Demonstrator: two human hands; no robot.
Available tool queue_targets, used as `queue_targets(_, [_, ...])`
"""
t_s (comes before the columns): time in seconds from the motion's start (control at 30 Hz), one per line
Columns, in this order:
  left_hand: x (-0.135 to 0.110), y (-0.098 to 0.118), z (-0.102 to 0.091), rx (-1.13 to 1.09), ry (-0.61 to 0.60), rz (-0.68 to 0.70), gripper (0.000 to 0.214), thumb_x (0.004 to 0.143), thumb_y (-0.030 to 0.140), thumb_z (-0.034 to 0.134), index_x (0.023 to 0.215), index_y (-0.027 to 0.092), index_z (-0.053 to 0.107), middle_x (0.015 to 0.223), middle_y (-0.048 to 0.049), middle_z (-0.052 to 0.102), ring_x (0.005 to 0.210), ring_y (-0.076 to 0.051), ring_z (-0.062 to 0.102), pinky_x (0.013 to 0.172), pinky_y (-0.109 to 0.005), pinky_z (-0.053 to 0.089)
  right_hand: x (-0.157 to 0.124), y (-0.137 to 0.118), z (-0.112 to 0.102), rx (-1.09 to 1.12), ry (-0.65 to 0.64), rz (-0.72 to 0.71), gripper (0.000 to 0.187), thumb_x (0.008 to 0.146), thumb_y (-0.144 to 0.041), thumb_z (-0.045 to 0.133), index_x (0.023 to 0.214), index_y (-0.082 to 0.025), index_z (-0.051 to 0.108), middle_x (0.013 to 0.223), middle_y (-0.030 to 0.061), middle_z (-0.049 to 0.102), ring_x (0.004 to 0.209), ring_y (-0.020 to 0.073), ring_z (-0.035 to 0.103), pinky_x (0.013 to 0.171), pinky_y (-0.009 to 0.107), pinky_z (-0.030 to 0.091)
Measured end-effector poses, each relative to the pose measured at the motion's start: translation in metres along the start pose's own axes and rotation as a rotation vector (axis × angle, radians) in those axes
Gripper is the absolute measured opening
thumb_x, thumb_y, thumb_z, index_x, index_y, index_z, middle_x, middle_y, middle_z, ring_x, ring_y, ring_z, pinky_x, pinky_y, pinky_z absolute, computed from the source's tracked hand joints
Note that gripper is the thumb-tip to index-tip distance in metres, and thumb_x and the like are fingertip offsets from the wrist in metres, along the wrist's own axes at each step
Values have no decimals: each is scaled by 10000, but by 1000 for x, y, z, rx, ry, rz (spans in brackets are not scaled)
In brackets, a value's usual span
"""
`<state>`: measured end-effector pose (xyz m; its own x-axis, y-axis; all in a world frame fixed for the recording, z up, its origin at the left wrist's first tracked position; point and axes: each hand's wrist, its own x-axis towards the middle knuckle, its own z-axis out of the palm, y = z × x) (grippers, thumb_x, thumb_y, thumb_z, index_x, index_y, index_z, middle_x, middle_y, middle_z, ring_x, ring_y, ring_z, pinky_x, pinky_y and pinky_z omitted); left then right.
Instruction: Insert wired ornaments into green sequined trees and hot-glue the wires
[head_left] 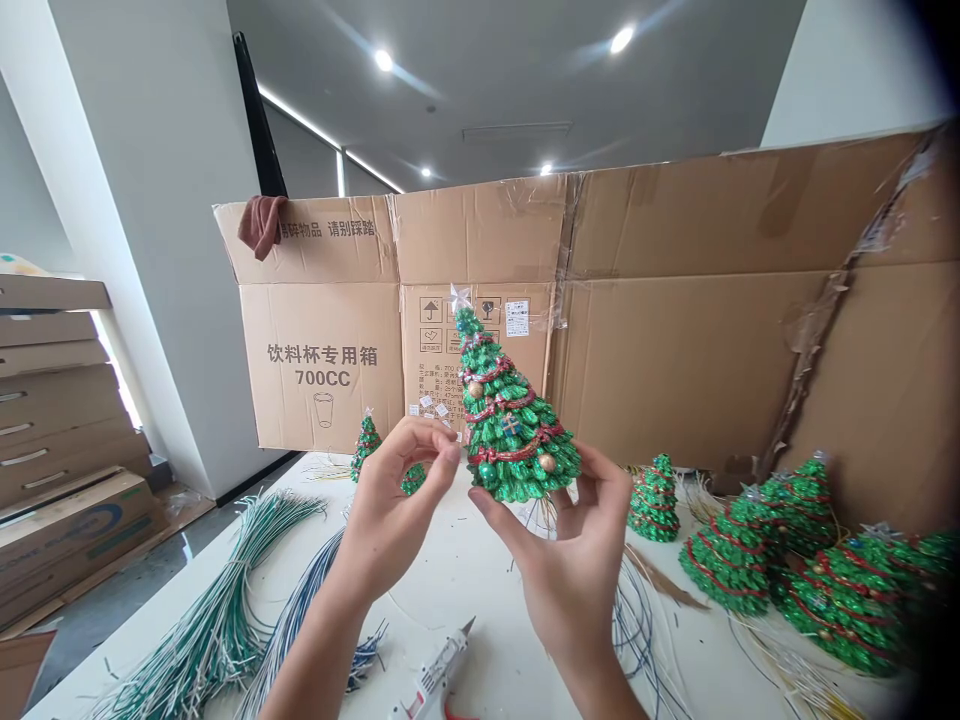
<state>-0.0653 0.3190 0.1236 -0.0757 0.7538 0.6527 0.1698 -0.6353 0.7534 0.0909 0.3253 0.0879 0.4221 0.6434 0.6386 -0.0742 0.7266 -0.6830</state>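
Note:
A small green Christmas tree [517,430] with red garlands, gold baubles, a blue gift ornament and a clear star on top is held up in front of me, leaning a little to the left. My right hand [574,540] grips it by the base, with thin wires hanging below. Just left of the tree, my left hand [405,490] has thumb and forefinger pinched together; anything between them is too small to make out. On the table below lies a white glue gun [439,675], its nozzle pointing up and right.
Bundles of green-and-white wires [217,590] and blue wires [307,600] lie at left. Several decorated trees [727,555] stand at right, among loose wires [641,640]. A smaller tree [366,445] stands behind my left hand. Cardboard panels [675,360] wall off the white table's [480,580] back.

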Motion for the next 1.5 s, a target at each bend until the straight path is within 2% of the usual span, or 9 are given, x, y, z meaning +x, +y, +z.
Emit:
queue_targets(0.13, [3,-5,2,-238,112,-127,258,1059,499,662,981,253,648,1228,-47,760,1182,-228,703,1076,-375,507,-1,-2,0,31,-37,101,831,642,-392,1066,1303,-308,570,1381,88,670,1298,339,689,1121,609,588])
queue_targets(0.33, [3,-14,5,-433,86,-268,471,1012,709,592,1172,280,704,1385,-95,732,1421,-345,615,1183,-488,488,-10,-8,6,115,-196,245,830,628,-394,1071,1295,-307,584,1398,84,693,1267,338,725,1131,606,595])
queue_targets(0.5, [4,-11,13,-525,199,-289,600,951,760,654,1311,286,723,1292,-109,768,1372,-399,671,1082,-547,608,-19,-15,9,177,-336,344,887,601,-322,1086,1341,-316,596,1425,73,704,1274,332,723,1157,576,587])
queue_targets(0.73, [14,4,0,-633,402,-196,395,883,625,789,1043,265,767,1034,-60,793,1103,-347,770,934,-476,695,15,-22,-17,218,-841,467,694,891,-475,904,1506,-342,611,1512,57,688,1383,273,668,1220,494,529])
queue_targets(0.93, [17,11,-15,-729,491,-64,278,926,496,744,1004,229,745,935,-24,724,863,-232,724,962,-447,670,58,-8,-51,-4,-589,354,407,994,-601,736,1168,-235,776,1049,66,804,1007,227,758,972,407,591])
queue_targets(1.17, [18,10,-10,-700,478,-61,186,917,387,737,990,216,753,936,-27,695,869,-221,688,925,-420,661,80,-8,-78,-189,-413,314,286,973,-472,780,972,-186,763,662,-46,587,567,106,420,537,260,335])
queue_targets(1.33, [17,6,-5,-682,469,-123,232,871,412,788,919,203,700,955,-49,692,943,-262,697,926,-437,659,80,-27,-89,-264,-355,272,428,1039,-531,693,748,-223,628,525,-75,426,527,111,321,510,278,241])
queue_targets(1.43, [17,7,-4,-698,465,-123,251,854,415,799,884,207,663,966,-48,687,998,-282,704,946,-457,653,76,-45,-96,-284,-312,162,631,1098,-593,565,598,-236,421,562,-42,438,552,123,361,542,288,306])
queue_targets(1.5, [16,8,-4,-703,457,-116,256,859,414,800,938,200,682,992,-43,689,1008,-277,703,965,-458,647,71,-55,-102,-324,-366,150,661,1113,-618,500,579,-232,456,678,-4,523,627,141,471,598,293,400])
